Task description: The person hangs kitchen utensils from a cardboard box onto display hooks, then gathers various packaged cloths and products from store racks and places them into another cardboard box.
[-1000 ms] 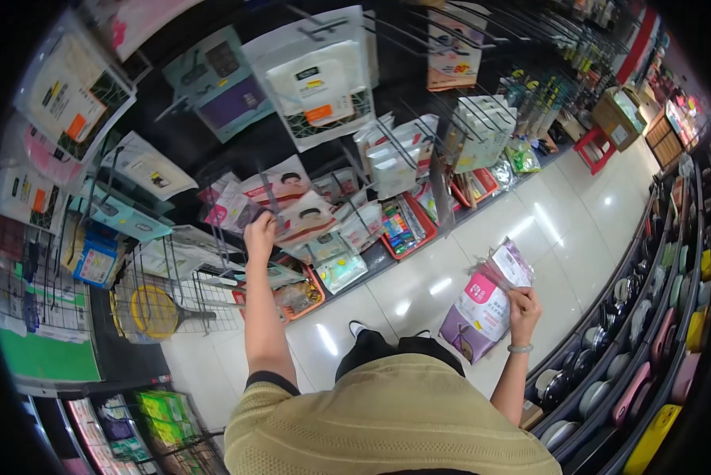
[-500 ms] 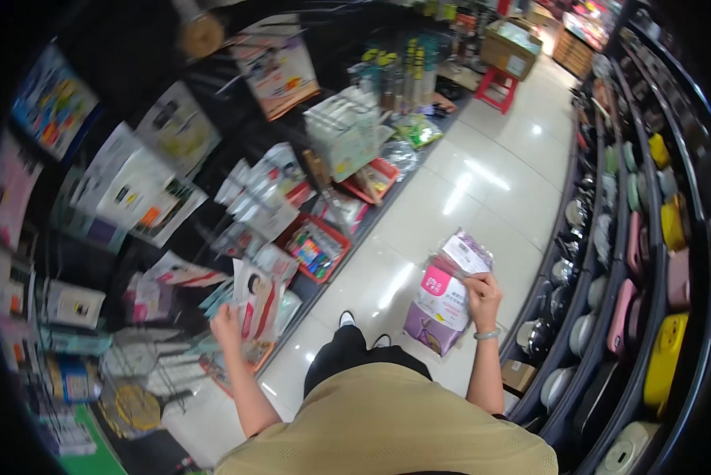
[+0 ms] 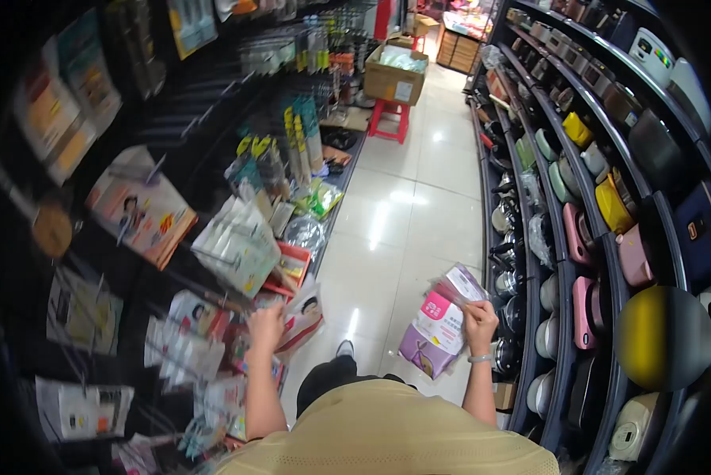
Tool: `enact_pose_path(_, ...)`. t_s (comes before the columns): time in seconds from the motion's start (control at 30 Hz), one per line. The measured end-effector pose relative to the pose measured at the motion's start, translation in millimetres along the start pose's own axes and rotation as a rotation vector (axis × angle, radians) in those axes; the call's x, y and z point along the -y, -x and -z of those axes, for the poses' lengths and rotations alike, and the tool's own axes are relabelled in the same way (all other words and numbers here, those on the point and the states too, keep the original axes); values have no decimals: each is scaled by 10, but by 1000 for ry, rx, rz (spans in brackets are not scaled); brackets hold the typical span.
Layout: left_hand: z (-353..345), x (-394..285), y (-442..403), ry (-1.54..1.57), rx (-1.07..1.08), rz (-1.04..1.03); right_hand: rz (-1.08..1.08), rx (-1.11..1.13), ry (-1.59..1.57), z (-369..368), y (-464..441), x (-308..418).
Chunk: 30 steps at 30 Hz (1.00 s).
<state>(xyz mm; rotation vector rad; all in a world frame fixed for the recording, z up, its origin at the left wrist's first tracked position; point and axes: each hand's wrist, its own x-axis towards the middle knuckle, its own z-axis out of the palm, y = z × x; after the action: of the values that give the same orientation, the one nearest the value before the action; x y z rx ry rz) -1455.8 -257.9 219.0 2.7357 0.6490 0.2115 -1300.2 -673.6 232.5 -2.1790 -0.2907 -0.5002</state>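
Head view: left hand (image 3: pixel 267 325) closed on the red-and-white packet (image 3: pixel 302 315) beside its grip, right hand (image 3: pixel 480 323) pinching the purple packet (image 3: pixel 435 332) below its grip; firm, uncreasing edge holds suit both.

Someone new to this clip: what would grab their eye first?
Probably the purple-and-pink package in the right hand, bright against the pale tiled floor. Next, the red stool bearing a cardboard box up the aisle, then yellow and pink items on the shelves to the right.
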Motion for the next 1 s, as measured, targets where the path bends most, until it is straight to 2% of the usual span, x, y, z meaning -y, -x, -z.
enact_pose_path(0.07, -74, -493, -526, 45, -49, -92, -7, -84, 32, 184, -343, -329)
enact_pose_path(0.27, -323, -859, -2145, 129, -76, -254, -96, -287, 157, -99, -1021, -487)
enact_pose_path(0.3, -309, -1441, -2233, 72, -74, -262, -116, -315, 121, 193, -1179, -891)
enact_pose_path(0.33, -401, -1440, -2475, 89, -69, -261, -141, -334, 137, 101, -1273, -901)
enact_pose_path(0.4, -546, -1505, -2933, 71, -28, -254, -259, -344, 167, -74, -1472, -1055)
enact_pose_path(0.5, -870, -1596, -3541, 138, -33, -245, -244, -365, 231, -347, -1817, -1460)
enact_pose_path(0.53, -933, -1957, -3609, 97, -11, -230, -300, -349, 216, -222, -1984, -1839)
enact_pose_path(0.57, -1026, -1959, -3807, 105, 8, -211, -298, -342, 230, -327, -2164, -1948)
enact_pose_path(0.67, -1122, -2098, -4469, 104, 23, -169, -240, -307, 280, -631, -2901, -2195)
enact_pose_path(0.8, -1171, -2493, -5092, 37, 15, -123, -242, -265, 126, -885, -4083, -2375)
enact_pose_path(0.87, -1266, -2510, -5452, 74, -33, -107, -176, -236, 106, -1124, -4694, -2360)
enact_pose_path(1.0, -1351, -2701, -6200, 93, 36, 27, -82, -179, 3, -1682, -5724, -2429)
